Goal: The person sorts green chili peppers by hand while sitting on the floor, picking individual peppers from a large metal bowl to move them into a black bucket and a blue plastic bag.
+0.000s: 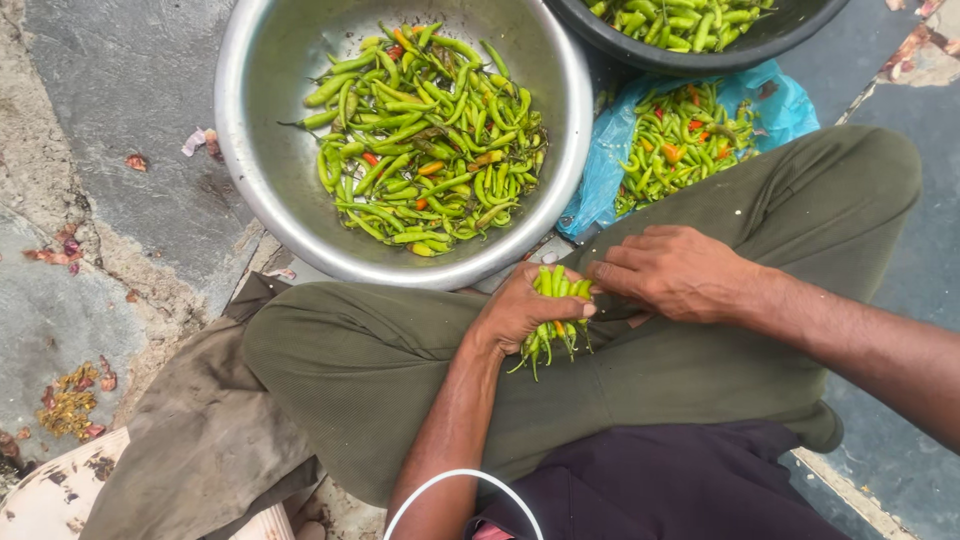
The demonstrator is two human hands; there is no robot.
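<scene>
Chillies (553,312) bunched in left hand (520,312); steel bowl (262,170), blue bag (600,170) just beyond.

We see a grey stone floor (120,90) with sandy, cracked joints — rough and worn. Dried reddish scraps (70,400) lie scattered on it, and flat daylight falls evenly, without hard shadows.

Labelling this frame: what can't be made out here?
Head view only:
- Dark bowl: top cut off by the frame edge.
- Blue bag: partly hidden under that bowl.
- Chillies in the left hand: count hidden by fingers.
- Right hand: fingertips' contact unclear.
</scene>
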